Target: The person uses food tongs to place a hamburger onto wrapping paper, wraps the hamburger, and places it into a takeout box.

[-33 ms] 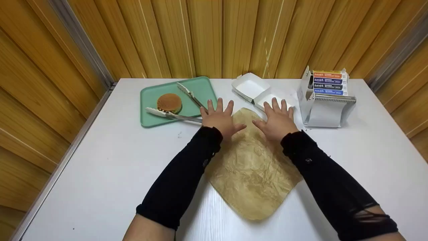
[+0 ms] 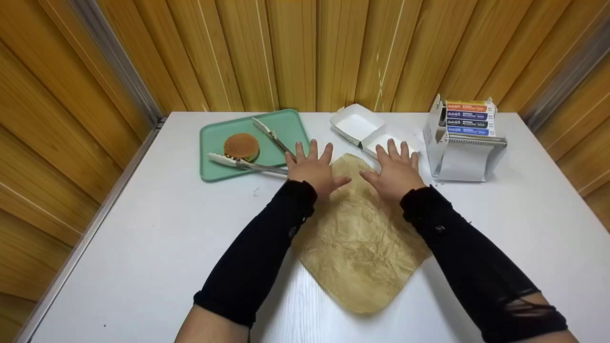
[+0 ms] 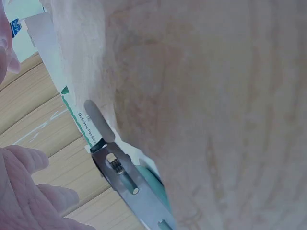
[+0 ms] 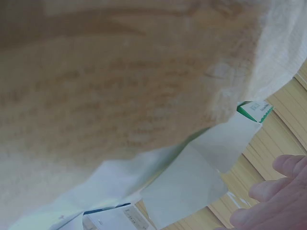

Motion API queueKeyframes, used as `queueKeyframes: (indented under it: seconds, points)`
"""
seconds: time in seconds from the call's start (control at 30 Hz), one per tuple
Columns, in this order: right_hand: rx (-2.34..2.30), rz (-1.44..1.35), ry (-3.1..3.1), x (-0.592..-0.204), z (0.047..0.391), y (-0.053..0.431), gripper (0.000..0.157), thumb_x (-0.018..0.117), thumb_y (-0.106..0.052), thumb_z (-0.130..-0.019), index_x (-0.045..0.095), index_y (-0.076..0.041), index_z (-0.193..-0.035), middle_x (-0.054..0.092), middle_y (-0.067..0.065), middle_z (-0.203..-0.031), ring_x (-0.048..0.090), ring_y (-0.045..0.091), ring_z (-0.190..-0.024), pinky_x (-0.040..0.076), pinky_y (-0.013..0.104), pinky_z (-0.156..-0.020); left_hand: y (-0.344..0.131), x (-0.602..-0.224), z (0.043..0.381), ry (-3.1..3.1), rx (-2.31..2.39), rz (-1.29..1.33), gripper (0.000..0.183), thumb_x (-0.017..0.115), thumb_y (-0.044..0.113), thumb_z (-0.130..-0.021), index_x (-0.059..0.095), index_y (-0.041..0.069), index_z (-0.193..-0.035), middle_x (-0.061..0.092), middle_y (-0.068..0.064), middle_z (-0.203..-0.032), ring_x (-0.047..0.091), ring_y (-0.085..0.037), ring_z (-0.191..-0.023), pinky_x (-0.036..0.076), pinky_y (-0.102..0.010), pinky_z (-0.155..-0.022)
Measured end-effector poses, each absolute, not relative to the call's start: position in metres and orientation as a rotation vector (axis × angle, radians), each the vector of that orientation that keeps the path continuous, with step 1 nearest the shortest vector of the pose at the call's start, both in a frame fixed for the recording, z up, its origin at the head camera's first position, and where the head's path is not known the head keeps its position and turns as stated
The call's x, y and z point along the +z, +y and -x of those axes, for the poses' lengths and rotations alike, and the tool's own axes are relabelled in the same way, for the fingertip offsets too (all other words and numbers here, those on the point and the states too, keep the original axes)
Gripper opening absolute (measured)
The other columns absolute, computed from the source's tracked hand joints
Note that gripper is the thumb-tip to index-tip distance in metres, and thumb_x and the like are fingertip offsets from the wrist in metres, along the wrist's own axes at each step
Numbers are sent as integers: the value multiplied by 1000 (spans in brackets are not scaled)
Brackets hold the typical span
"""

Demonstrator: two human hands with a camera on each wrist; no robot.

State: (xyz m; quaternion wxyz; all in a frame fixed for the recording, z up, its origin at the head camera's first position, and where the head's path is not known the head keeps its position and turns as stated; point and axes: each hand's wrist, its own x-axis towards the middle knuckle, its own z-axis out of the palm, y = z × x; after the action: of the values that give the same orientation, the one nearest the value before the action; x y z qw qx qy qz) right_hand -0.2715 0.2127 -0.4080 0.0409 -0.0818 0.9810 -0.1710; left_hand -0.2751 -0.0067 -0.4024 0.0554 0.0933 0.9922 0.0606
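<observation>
A creased sheet of brown wrapping paper (image 2: 362, 262) lies in the middle of the white table, one corner toward the far side. Over its far left edge my left hand (image 2: 312, 174) is spread, fingers straight and apart. My right hand (image 2: 399, 174) mirrors it at the far right edge, fingertips overlapping the open white burger box (image 2: 358, 125) in the head view. Metal tongs (image 2: 269, 168) extend from the tray to beside my left hand, which hides their joined end; the left wrist view shows the tongs' end (image 3: 129, 187) close by. Neither hand grips anything.
A green tray (image 2: 290, 119) at the back left bears a hamburger (image 2: 242, 144) between the tongs' arms. Back right stands a white holder (image 2: 462, 159) with several colourful boxes. Wood-patterned panels (image 2: 293, 52) border the table's far side.
</observation>
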Motion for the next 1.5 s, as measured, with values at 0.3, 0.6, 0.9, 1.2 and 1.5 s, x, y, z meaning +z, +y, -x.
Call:
queueKeyframes:
  seconds: [0.3, 0.6, 0.9, 1.2, 1.5]
  points:
    - [-614, 267, 3030, -402, 266, 213, 86, 54, -52, -106, 24, 3, -165, 5, 33, -172, -6, 55, -159, -5, 71, -126, -11, -391, 237, 2996, 234, -412, 105, 54, 83, -90, 22, 23, -170, 17, -19, -176, 10, -45, -163, 14, -61, -131]
    - [-699, 330, 3076, -385, 260, 206, 76, 57, -48, -105, 38, 4, -158, 16, 31, -172, 6, 52, -161, 5, 66, -130, -49, -405, 172, 2784, 272, -569, 110, 65, 77, -88, 26, 13, -168, 21, -20, -174, 21, -39, -162, 21, -54, -131]
    - [-821, 504, 3035, -372, 256, 166, 70, 61, -44, -105, 44, 1, -156, 34, 25, -168, 29, 44, -158, 23, 56, -130, -76, -422, 161, 2771, 251, -421, 105, 71, 77, -83, 38, 17, -164, 26, -19, -173, 27, -47, -158, 35, -63, -122]
    - [-769, 575, 2889, -377, 272, 104, 83, 72, -46, -98, 39, -1, -160, 46, 19, -162, 42, 37, -152, 34, 50, -126, -77, -425, 164, 2805, 257, -428, 101, 78, 74, -78, 49, 19, -157, 34, -18, -170, 34, -49, -154, 46, -64, -112]
    - [-596, 519, 2795, -400, 298, 52, 104, 79, -46, -93, 21, 1, -166, 35, 23, -168, 37, 37, -155, 34, 48, -127, -82, -428, 164, 2843, 232, -468, 97, 77, 75, -79, 52, 19, -154, 40, -15, -167, 40, -45, -152, 52, -61, -106]
